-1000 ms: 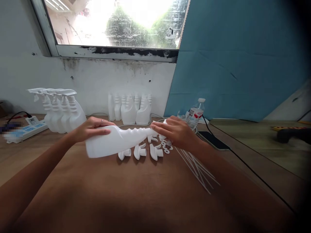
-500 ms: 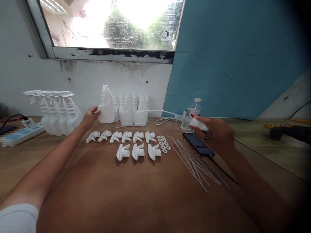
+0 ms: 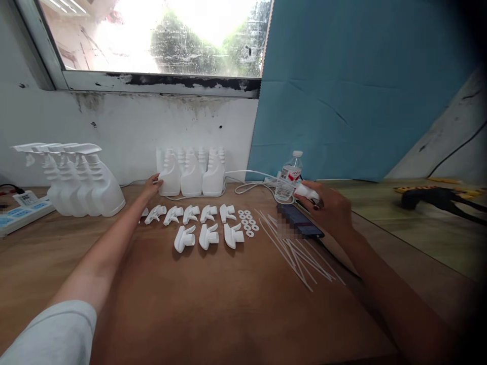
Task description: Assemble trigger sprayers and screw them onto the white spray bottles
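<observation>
My left hand [image 3: 152, 185] is at the left edge of a white spray bottle [image 3: 170, 176] without a top. Its thumb is on the near side and its other fingers are partly hidden. This bottle stands at the left end of a group of open white bottles [image 3: 192, 177] by the wall. Closed around a white trigger sprayer head [image 3: 306, 192] is my right hand [image 3: 332, 205], raised over the phone. A thin white tube [image 3: 251, 172] runs leftward from that head. Several loose trigger heads [image 3: 209, 237] lie in two rows, beside small white washers [image 3: 247, 221].
Thin white tubes [image 3: 294, 258] lie loose near a phone [image 3: 302, 221] with a cable. A clear water bottle [image 3: 291, 177] stands behind. Bottles with sprayer tops [image 3: 85, 182] and a power strip [image 3: 28, 213] are at left. A black-handled tool [image 3: 433, 197] lies far right.
My left hand has brought the white bottle down and rightward, in line with the other bottles. My right hand still holds the sprayer head. The view has turned slightly right.
</observation>
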Tool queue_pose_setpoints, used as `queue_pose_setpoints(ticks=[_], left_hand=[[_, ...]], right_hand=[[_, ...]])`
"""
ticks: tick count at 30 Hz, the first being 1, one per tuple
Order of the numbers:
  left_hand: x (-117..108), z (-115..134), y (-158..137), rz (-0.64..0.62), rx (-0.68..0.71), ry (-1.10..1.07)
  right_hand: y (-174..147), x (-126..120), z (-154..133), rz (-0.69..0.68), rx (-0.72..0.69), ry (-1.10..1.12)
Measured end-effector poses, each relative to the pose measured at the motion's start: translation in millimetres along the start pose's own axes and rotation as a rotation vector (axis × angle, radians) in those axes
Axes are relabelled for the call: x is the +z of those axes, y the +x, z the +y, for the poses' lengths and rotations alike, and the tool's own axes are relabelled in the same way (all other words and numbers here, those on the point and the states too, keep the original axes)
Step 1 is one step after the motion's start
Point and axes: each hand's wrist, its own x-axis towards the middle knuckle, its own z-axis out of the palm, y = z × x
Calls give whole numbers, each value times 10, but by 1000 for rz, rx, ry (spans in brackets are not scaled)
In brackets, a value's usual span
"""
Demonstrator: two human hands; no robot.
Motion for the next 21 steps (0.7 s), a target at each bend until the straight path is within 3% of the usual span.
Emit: queue_pose_setpoints(ticks=[9, 13, 17, 19, 21], left_hand=[[52, 68, -20, 122, -36, 122], [18, 230, -117, 196, -19, 138], [49, 548, -393, 253, 51, 103], [117, 751, -673, 179, 94, 54], [195, 951, -1071, 19, 129, -9]], right_hand=[[-24, 65, -45, -2, -72, -20], [-60, 49, -95, -23, 71, 33], [-9, -48, -246, -28, 261, 270], [46, -95, -376, 11, 370, 452], [93, -123, -541, 17, 521, 662]])
